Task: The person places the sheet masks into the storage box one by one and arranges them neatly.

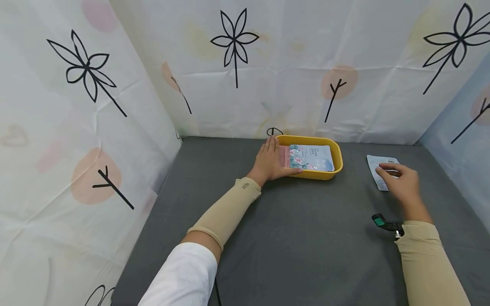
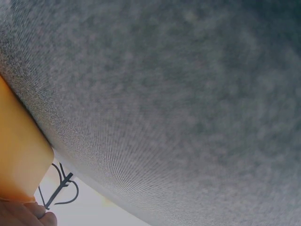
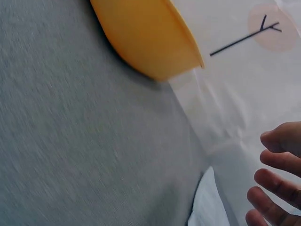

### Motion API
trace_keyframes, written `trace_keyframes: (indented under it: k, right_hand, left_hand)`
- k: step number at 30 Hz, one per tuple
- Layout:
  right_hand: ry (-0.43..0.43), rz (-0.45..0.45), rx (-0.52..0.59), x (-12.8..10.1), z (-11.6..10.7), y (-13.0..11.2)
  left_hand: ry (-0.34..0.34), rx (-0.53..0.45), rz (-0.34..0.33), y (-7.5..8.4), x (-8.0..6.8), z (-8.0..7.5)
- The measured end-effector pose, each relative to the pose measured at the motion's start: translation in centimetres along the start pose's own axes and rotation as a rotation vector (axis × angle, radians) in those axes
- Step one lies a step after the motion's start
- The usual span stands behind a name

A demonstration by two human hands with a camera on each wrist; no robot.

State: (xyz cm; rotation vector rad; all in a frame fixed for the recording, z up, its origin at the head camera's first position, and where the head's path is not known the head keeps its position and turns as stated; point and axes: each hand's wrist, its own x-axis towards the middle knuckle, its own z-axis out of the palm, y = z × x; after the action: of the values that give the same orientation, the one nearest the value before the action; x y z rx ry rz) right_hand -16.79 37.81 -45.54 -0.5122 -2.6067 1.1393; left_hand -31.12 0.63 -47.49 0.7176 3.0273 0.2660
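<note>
Packets: 2 in tray (image 1: 337, 149) w/ left hand (image 1: 272, 161), fingers flat; 1 under right hand (image 1: 400, 182), fingers relaxed.

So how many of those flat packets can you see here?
3, as far as shows: a blue packet and a pink packet in the yellow tray, and a white packet under the right hand. More may be hidden beneath.

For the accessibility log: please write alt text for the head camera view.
A person's left hand rests on the left end of a yellow tray holding printed packets, while the right hand touches a white packet lying on the grey table. Flower-patterned curtains surround the table.
</note>
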Motion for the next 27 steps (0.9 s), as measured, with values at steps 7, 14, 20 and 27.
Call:
trace_keyframes:
  k: [7,14,20,27]
  right_hand:
    - [-0.046,0.124,-0.072,1.5,-2.0,1.2]
    - [-0.09,0.156,-0.18,2.7,-3.1,2.3]
    - [-0.163,0.12,-0.351,3.6,-3.5,3.3]
    - [-0.253,0.118,-0.379,4.0,-3.5,4.1]
  left_hand:
    - [0.006,0.003,0.002,-0.1,-0.1,-0.3]
    - [0.002,0.004,0.005,-0.2,0.0,-0.3]
    - [0.003,-0.002,-0.002,-0.1,0.0,0.0]
    - [0.009,0.004,-0.007,-0.1,0.1,0.2]
